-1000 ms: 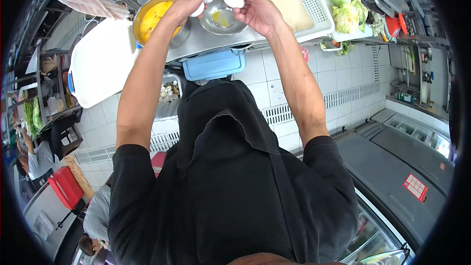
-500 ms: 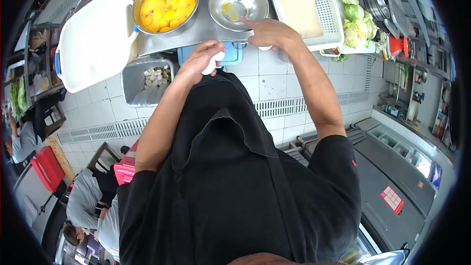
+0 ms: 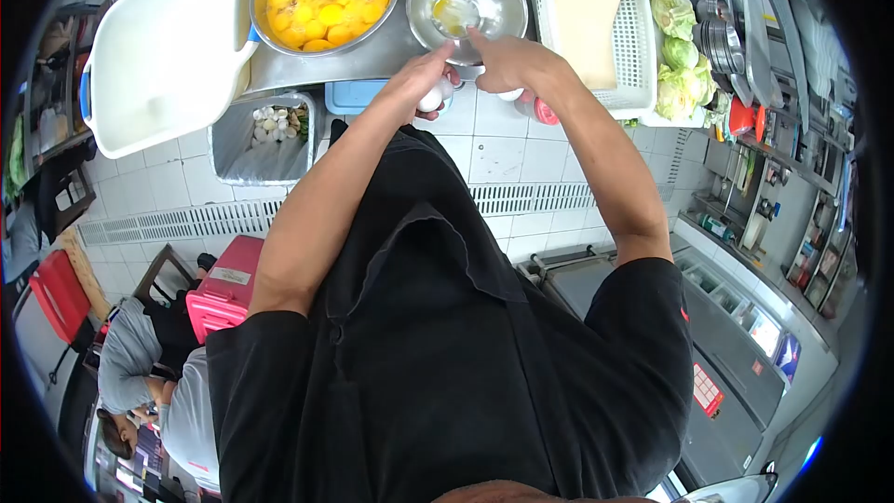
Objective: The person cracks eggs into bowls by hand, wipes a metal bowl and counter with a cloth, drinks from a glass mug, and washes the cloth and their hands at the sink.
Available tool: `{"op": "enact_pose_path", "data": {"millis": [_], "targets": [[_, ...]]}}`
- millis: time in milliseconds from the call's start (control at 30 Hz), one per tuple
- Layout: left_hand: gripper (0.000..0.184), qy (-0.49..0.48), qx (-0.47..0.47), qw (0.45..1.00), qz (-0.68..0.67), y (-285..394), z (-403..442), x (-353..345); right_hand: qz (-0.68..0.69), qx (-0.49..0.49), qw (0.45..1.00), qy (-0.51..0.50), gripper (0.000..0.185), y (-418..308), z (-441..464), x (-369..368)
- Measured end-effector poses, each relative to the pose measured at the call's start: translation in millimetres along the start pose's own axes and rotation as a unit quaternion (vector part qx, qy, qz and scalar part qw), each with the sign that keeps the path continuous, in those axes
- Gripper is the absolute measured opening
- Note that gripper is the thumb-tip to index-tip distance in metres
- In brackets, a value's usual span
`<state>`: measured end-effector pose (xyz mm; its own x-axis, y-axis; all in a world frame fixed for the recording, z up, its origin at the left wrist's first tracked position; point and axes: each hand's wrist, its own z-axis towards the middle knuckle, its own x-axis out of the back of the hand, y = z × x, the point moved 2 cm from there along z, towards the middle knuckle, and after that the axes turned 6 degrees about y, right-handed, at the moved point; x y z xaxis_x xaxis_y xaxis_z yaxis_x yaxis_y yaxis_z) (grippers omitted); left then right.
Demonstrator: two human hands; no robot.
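My left hand (image 3: 419, 84) is closed around white eggs (image 3: 430, 100), its fingertips at the near rim of the small metal bowl (image 3: 507, 11). A little clear and yellow egg (image 3: 455, 14) lies in the bottom of that bowl. My right hand (image 3: 518, 63) is beside it, curled over a white egg (image 3: 510, 94), with the index finger reaching over the bowl's rim. To the left stands a larger metal bowl (image 3: 258, 2) filled with yellow egg yolks (image 3: 328, 2). How many eggs my left hand holds is partly hidden by the fingers.
A white tub (image 3: 158, 56) stands at the left, above a lined bin (image 3: 265, 169) containing eggshells (image 3: 277, 121). On the right are a white perforated basket (image 3: 633, 47) with a pale sheet and several lettuces (image 3: 687, 88). People in grey shirts (image 3: 126, 354) are behind at lower left.
My left hand has moved right and up with its eggs, and is now at the small bowl close to my right hand. My right hand stays at the rim; the view has shifted slightly.
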<state>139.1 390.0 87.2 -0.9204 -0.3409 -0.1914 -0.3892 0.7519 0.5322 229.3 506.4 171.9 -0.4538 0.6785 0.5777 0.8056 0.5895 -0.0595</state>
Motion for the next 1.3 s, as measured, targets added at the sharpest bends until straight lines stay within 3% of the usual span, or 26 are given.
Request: {"op": "enact_pose_path", "data": {"millis": [100, 367, 600, 700, 767, 1000, 1100, 1300], "targets": [[0.052, 0.016, -0.013, 1.000, -0.003, -10, 11, -4, -0.092, 0.057, 0.992, 0.063, 0.088, 10, 9, -19], [0.048, 0.142, -0.106, 0.980, 0.096, -49, -2, -14, -0.083, 0.059, 0.987, 0.123, 0.092, 7, -8, -65], [0.048, 0.114, -0.102, 0.986, 0.074, -63, -6, -20, -0.053, 0.038, 0.991, 0.118, 0.089, -1, -15, -85], [0.045, 0.093, -0.065, 0.993, -0.005, -67, -3, -21, 0.000, 0.058, 0.974, 0.218, 0.087, 20, -23, -93], [0.042, 0.086, -0.055, 0.994, -0.027, -68, 0, -16, -0.001, 0.042, 0.975, 0.219, 0.084, 21, -49, -78], [0.041, 0.080, -0.097, 0.983, 0.135, -36, -16, 22, -0.129, 0.120, 0.947, 0.268, 0.078, 16, -65, -78], [0.043, 0.092, -0.095, 0.966, 0.221, -17, -24, 36, -0.151, 0.173, 0.934, 0.274, 0.078, 18, -48, -70], [0.049, 0.117, -0.103, 0.933, 0.325, 7, -25, 41, -0.163, 0.161, 0.967, 0.112, 0.092, -1, -22, -49]]}}
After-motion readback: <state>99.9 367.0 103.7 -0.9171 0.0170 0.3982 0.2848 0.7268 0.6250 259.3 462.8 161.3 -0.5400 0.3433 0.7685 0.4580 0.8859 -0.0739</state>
